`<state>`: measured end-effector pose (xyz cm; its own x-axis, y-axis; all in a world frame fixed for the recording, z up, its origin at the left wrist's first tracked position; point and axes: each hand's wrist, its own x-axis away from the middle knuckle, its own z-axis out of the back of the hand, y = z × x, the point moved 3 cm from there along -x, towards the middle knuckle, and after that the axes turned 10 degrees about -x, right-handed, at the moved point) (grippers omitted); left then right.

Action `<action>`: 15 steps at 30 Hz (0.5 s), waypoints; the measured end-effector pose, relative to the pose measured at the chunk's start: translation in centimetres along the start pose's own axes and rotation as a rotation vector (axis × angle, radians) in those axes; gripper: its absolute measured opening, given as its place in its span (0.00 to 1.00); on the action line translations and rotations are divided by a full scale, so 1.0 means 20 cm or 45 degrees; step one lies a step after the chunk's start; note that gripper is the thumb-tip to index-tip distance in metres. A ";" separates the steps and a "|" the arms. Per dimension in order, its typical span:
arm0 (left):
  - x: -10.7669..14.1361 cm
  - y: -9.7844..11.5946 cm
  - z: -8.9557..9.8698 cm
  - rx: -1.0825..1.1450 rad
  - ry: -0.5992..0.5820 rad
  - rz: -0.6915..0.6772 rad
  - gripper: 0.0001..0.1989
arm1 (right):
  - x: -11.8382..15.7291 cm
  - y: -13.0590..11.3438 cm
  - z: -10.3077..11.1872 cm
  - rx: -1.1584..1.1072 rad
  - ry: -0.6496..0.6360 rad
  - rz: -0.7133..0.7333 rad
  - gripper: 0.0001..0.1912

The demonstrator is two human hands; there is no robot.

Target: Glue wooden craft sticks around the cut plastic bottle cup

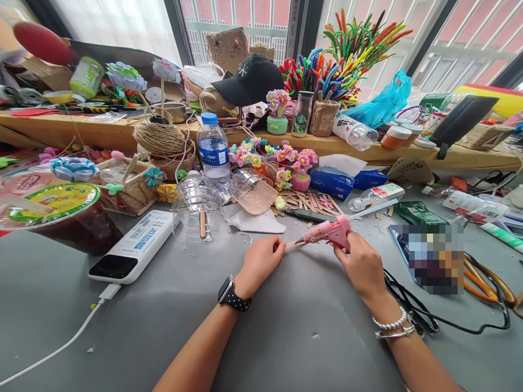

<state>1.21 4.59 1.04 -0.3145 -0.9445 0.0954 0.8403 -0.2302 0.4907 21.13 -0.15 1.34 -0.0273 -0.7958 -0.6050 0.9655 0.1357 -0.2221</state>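
A grey worktop (302, 326), sprinkled with small scraps, carries the nearer things; behind it a wooden ledge (482, 160) is heaped with craft pieces, and beyond that stand barred windows (241, 22); clock directions here run from the pink glue gun (337, 234), with twelve toward the windows. Nearest, the right hand (362, 267) has its grip closed round the glue gun's handle; the left hand (259, 261) has its grip pinched on a thin pale strip (293, 244) at the nozzle, though whether nozzle and strip touch I cannot tell; the gun is above the middle of the worktop, its nozzle aimed between eight and nine.

At nine, a white power bank (143, 245) bears large blue characters, too blurred to read; at ten, a water bottle (212, 158) wears a blue label with white rings; farther off at eleven, a glass bottle (302, 117) shows a round green logo, and a black cap (253, 79) pale letters, the last a K.

The widest room for moving lies from six to eight; a coiled black cable (411, 310) edges it at four; a phone (402, 253) lies at three; wooden sticks (322, 204) at eleven and a blue tissue packet (330, 182) at twelve bound the far side.
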 end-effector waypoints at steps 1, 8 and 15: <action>0.00 0.00 0.00 0.005 0.001 0.002 0.15 | 0.00 0.00 0.00 -0.008 -0.005 -0.012 0.13; 0.00 0.00 0.00 0.010 -0.010 0.009 0.15 | 0.00 0.01 0.00 -0.018 -0.014 -0.025 0.12; 0.00 0.00 0.00 0.012 -0.006 0.005 0.15 | 0.00 0.02 0.00 -0.037 -0.037 -0.080 0.11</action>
<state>1.16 4.58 0.98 -0.3131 -0.9443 0.1016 0.8376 -0.2242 0.4982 21.51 -0.14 1.32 -0.0800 -0.8199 -0.5669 0.9542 0.1015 -0.2814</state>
